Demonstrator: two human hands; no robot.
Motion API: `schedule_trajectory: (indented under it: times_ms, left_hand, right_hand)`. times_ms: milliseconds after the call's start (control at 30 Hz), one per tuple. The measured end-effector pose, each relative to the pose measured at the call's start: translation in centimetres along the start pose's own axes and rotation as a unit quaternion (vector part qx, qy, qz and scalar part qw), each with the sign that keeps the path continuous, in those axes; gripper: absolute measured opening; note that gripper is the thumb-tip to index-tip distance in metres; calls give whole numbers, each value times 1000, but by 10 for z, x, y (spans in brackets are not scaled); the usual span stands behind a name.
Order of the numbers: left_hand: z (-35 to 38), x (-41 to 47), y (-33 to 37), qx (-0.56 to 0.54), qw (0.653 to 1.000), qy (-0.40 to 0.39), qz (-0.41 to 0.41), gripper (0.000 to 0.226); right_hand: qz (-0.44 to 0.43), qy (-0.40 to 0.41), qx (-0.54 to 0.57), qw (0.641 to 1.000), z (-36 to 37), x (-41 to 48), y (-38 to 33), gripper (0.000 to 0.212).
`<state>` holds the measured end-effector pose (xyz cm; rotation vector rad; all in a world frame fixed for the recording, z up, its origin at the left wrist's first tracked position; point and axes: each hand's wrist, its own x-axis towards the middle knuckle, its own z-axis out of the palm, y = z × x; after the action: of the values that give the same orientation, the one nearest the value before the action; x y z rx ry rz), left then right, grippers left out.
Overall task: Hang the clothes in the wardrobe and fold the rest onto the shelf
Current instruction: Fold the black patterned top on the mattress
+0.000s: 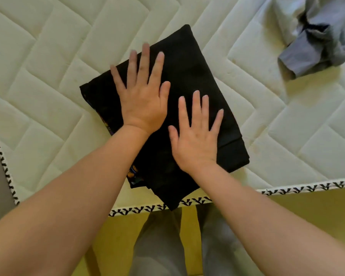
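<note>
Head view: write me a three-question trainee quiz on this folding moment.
1. True or false: the left hand and the right hand both lie flat on the folded black garment.
2. Where is the crumpled grey-blue shirt? A) under the black garment B) on the mattress, far right C) in the right hand
3. Fill in: the black garment's near corner hangs over the mattress's ____.
Key: 1 true; 2 B; 3 edge.

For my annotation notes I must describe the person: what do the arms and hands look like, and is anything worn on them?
The left forearm and right forearm are bare to the frame edge; no sleeves show. The left hand and the right hand wear no gloves, and no ring, watch or bracelet is visible.
</note>
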<state>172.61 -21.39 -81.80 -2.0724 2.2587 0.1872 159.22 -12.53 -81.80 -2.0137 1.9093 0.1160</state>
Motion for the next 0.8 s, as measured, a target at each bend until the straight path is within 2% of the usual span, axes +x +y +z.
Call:
schedule_trajectory:
  times_ms: [133,233,333,400,433,467,500,567,600,633,733,800]
  left_hand:
    - [30,-10,-1,-34,998,-51,-13,63]
    - [39,-7,-4,-42,997,-67,-12,64]
    - [27,-11,-9,-61,996,-64,2,65]
    - [20,-29,-14,-53,996,-15,-69,71]
    - [17,-43,-15,-65,987,19,-148,73]
    - [13,-61,-14,-93,963,38,-250,76]
    - [12,-79,-11,-137,921,35,-362,77]
    - [12,-108,4,-237,811,2,-535,76]
    - [12,-119,14,-276,771,-14,-574,73]
    - [13,-127,23,-305,750,-24,-587,70]
    - [14,-132,42,-340,728,-5,-595,66]
    - [13,-129,46,-345,714,1,-609,65]
  right_hand:
    - [-96,-73,2,993,48,-75,-29,71]
    - [-99,-100,-16,990,70,-87,-28,71]
    - [-116,-107,7,988,55,-84,-25,69]
    - [-117,-80,56,988,34,-81,-17,65]
    - [-102,-43,85,990,22,-77,-9,61]
    - [-72,0,109,991,12,-72,-1,56]
    - [-24,33,127,991,1,-64,8,52]
    - [90,55,148,983,-13,-41,24,51]
    - [134,47,146,979,-16,-28,31,53]
    - [157,28,131,979,-15,-19,36,56]
    - [144,-25,67,987,-4,-8,41,62]
    - [142,-29,56,988,1,-6,43,63]
